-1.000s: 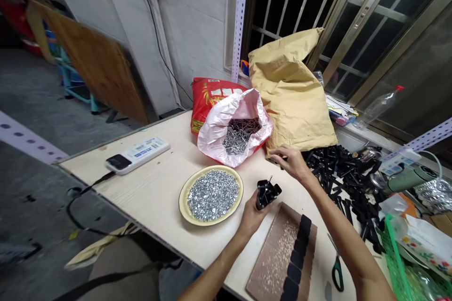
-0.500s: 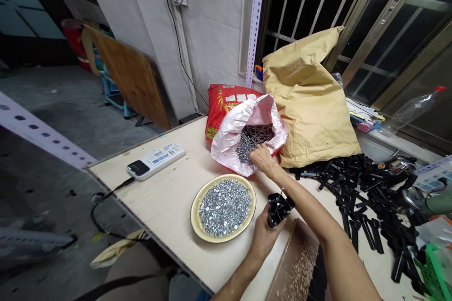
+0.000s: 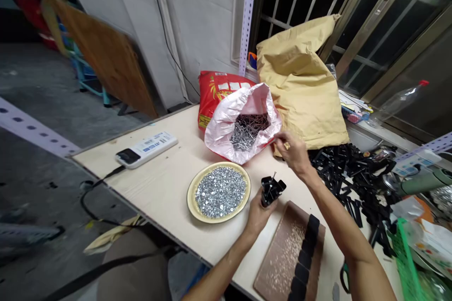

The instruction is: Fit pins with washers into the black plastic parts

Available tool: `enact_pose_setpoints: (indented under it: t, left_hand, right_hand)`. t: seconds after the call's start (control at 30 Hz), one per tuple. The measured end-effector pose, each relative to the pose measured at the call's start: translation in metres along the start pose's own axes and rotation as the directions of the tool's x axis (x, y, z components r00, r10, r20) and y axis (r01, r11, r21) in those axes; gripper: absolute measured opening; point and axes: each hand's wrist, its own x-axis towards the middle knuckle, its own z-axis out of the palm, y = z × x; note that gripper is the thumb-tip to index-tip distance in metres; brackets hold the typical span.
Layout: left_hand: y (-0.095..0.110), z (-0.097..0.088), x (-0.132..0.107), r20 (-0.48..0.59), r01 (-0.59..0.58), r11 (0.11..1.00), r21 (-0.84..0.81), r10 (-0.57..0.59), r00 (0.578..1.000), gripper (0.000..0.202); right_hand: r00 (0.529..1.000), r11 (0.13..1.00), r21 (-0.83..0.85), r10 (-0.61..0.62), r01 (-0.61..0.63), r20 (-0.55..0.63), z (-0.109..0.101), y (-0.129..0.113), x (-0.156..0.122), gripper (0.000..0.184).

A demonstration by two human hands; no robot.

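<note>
My left hand (image 3: 258, 216) is closed around a cluster of black plastic parts (image 3: 271, 191), from which one thin screw (image 3: 274, 175) stands up. My right hand (image 3: 294, 154) is beside the right edge of an open sack (image 3: 221, 127); its fingers are pinched together, and what they hold, if anything, I cannot make out. Inside the sack's pale pink mouth lie long screws (image 3: 243, 136), silvery at the front and dark brown behind. A yellowish plate (image 3: 191, 197) full of small silver washers or nuts (image 3: 221, 193) sits left of my left hand.
A brown board (image 3: 271, 263) bears a row of black blocks (image 3: 302, 268). Black plastic pieces (image 3: 348, 174) are heaped on the right, near a green basket (image 3: 406, 258). A large tan sack (image 3: 303, 99) stands behind; a white device (image 3: 146, 150) lies left.
My right hand has come out of the sack's mouth and moved right, to its edge. My left hand still holds the black parts. The camera view has shifted.
</note>
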Motion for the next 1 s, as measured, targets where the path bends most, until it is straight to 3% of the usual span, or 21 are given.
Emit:
enact_pose_setpoints:
  t: [0.07, 0.13, 0.27, 0.5, 0.7, 1.0]
  left_hand:
    - [-0.002, -0.001, 0.0, 0.0, -0.014, 0.999, 0.033, 0.014, 1.0, 0.032]
    - [-0.004, -0.001, -0.001, -0.002, -0.051, 0.996, 0.07, 0.052, 0.999, 0.033]
    - [-0.007, 0.0, -0.007, 0.056, -0.167, 0.976, 0.143, 0.16, 0.985, 0.032]
    - [0.013, 0.011, -0.027, 0.214, -0.281, 0.942, 0.184, 0.24, 0.947, 0.023]
    - [0.026, 0.019, -0.033, 0.285, -0.287, 0.932, 0.22, 0.22, 0.933, 0.021]
    - [0.039, 0.023, -0.035, 0.355, -0.259, 0.938, 0.231, 0.167, 0.92, 0.027]
  right_hand:
    - [0.989, 0.999, 0.035, -0.033, 0.038, -0.142, -0.036, -0.011, -0.02, 0.016]
    - [0.981, 0.999, 0.032, -0.034, 0.041, -0.193, -0.065, -0.026, -0.038, 0.015]
    - [0.977, 0.999, 0.021, -0.023, 0.028, -0.212, -0.095, -0.049, -0.064, 0.015]
    - [0.981, 0.999, 0.039, -0.024, 0.032, -0.193, -0.106, -0.057, -0.088, 0.018]
    - [0.983, 0.984, 0.171, 0.08, -0.051, -0.164, -0.118, -0.062, -0.098, 0.017]
    - [0.997, 0.991, 0.129, 0.035, -0.027, -0.063, -0.116, -0.059, -0.114, 0.018]
